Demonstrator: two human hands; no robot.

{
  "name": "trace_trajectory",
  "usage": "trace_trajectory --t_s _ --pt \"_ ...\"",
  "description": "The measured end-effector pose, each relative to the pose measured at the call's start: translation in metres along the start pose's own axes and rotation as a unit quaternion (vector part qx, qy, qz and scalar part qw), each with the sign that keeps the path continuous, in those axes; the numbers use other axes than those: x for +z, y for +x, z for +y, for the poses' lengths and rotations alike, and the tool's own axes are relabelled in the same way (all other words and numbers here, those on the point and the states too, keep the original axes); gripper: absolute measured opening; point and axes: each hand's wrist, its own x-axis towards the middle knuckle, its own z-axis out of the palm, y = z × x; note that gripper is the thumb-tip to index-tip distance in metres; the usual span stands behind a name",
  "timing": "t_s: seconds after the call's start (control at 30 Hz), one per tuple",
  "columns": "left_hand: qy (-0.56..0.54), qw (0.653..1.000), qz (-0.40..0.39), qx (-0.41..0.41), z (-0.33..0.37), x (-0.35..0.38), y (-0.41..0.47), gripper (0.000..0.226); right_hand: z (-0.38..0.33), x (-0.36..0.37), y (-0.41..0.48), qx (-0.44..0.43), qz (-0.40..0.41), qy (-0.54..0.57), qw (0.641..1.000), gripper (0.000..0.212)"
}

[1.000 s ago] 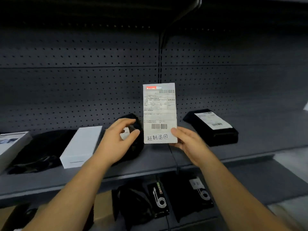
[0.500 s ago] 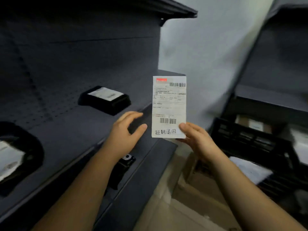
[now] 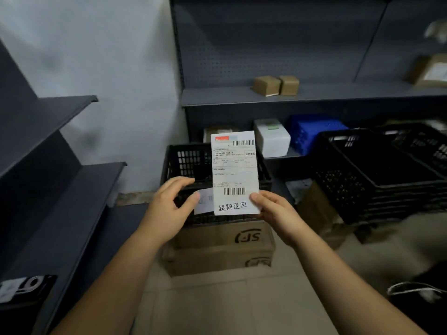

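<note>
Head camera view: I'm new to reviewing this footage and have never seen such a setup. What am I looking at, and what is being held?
There is no machine here. A person wears one wide-angle camera on the head, looking forward and down, so both bare arms reach in from below. The right hand pinches the lower corner of a printed paper slip with barcodes and handwriting, held upright. The left hand hovers beside it, fingers loosely curved, holding nothing. Behind the slip a black crate appears to sit on cardboard boxes on the floor. A stack of crates stands to the right, and two small brown boxes stand on the grey shelf behind.
</note>
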Motion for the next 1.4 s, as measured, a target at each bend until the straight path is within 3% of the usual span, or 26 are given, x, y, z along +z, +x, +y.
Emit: trace_trajectory --t_s 0.17,0.23,0.33,0.53,0.83,1.17,1.4 --pt "0.005 1.0 -0.021 -0.021 -0.011 0.043 0.033 0.034 0.015 -0.039 0.025 0.023 0.018 -0.003 1.0 0.027" --pt "0.007 0.999 -0.024 -0.032 -0.019 0.052 0.053 0.033 0.017 -0.047 0.048 0.03 0.015 0.001 0.999 0.031" --pt "0.001 0.998 -0.027 -0.056 -0.039 0.064 0.091 0.033 0.02 -0.053 0.095 0.04 0.003 0.002 0.999 0.044" --pt "-0.007 0.997 -0.041 -0.068 -0.111 0.087 0.187 0.036 0.032 -0.052 0.208 0.069 0.021 -0.014 0.997 0.033" --pt "-0.049 0.983 -0.125 -0.127 -0.195 0.135 0.313 0.036 0.043 -0.058 0.353 0.158 0.045 -0.035 0.986 0.032" --pt "-0.014 0.953 -0.19 -0.234 -0.275 0.221 0.341 0.035 0.136 -0.112 0.442 0.313 0.064 -0.052 0.946 0.024" --pt "-0.002 0.938 -0.195 -0.288 -0.297 0.27 0.353 0.033 0.201 -0.129 0.495 0.398 0.04 -0.092 0.912 0.031"
